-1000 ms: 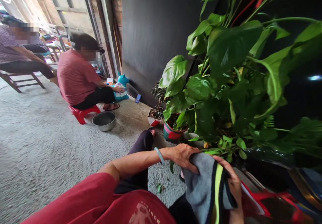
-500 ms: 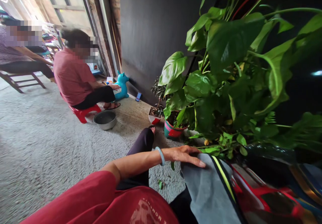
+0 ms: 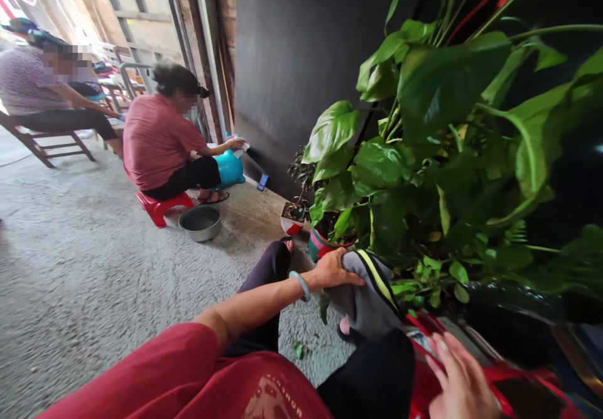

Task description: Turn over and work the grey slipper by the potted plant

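We are now bunching the grey cloth (image 3: 365, 293) in our left hand (image 3: 332, 271), fingers clenched; our right hand (image 3: 464, 384) is hovering spread, having let go.

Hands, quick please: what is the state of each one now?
Left hand: closed on the grey cloth, holding it.
Right hand: open, fingers spread, holding nothing, over the red surface.
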Tool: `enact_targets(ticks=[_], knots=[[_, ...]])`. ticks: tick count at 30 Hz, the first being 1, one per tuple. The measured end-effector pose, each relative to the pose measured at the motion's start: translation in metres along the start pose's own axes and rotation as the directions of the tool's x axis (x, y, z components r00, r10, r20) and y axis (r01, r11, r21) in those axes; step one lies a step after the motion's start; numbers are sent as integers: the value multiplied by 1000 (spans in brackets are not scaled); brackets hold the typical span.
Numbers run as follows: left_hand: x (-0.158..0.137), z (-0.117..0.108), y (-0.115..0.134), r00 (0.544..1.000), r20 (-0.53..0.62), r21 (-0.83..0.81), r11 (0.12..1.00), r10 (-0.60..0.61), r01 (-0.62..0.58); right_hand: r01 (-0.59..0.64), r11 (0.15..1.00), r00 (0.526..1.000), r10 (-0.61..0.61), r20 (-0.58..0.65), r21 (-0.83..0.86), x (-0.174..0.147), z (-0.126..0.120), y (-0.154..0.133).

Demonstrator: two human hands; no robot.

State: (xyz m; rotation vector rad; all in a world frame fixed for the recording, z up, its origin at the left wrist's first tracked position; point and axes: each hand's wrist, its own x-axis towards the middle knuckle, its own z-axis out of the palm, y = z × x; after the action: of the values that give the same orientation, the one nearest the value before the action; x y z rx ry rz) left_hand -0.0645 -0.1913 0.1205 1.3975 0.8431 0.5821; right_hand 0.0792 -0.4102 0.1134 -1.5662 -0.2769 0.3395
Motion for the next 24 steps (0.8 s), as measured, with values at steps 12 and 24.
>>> enact_targets(ticks=[12,24], knots=[[-26,12,12,986,154,-692,705,-66,155,-71,997,997,72,-36,33,-31,27,1],[-55,67,-26,848,529,-660,632,8,406,-339,875,936,278,214,346,-31,46,15]])
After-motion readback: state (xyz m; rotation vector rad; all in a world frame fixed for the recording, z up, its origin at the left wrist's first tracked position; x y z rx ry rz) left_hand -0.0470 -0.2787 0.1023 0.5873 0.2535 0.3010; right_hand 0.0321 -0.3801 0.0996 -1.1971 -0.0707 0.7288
